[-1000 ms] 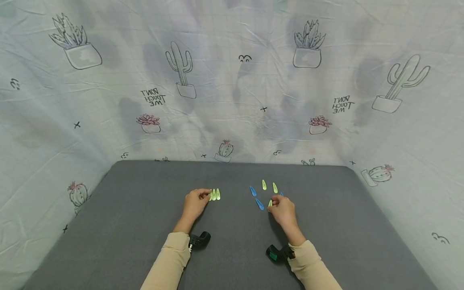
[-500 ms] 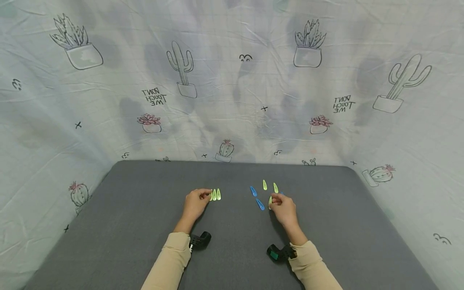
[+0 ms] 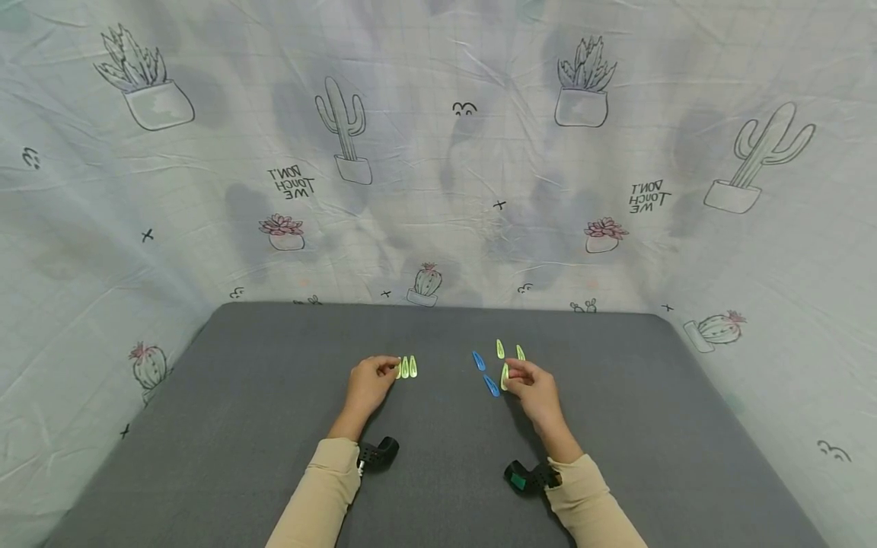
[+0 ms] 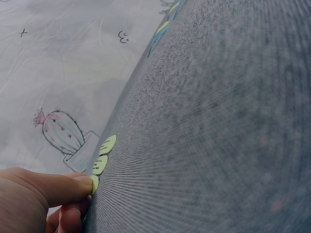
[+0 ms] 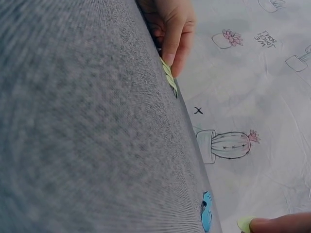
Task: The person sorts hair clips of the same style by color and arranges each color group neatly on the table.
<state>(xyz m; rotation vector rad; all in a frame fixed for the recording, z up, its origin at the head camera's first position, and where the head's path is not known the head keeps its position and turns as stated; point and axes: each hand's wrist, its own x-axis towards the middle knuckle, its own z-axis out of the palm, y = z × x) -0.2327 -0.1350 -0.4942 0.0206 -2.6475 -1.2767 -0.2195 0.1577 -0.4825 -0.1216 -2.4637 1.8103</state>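
Observation:
Three yellow-green snap hair clips [image 3: 413, 367] lie side by side in a row left of the table's middle. My left hand [image 3: 368, 384] pinches the leftmost clip [image 4: 94, 185] of that row, its thumb covering part of it. To the right, my right hand [image 3: 537, 394] holds another yellow-green snap hair clip [image 3: 505, 377] between thumb and fingertips; in the right wrist view this clip [image 5: 246, 224] appears off the cloth. Two blue snap hair clips [image 3: 491, 386] lie just left of the right hand. Beyond it are two more yellow-green clips [image 3: 500, 349], one partly hidden by the fingers.
A dark grey cloth [image 3: 438, 472] covers the table. Behind it and at the sides hangs a pale curtain [image 3: 425, 152] printed with cacti. Black wrist cameras [image 3: 379, 454] sit on both forearms, close above the table.
My right hand has moved slightly left with the yellow-green hair clip, which now shows more fully. The blue clip at its far side has gone out of sight. My left hand stays put.

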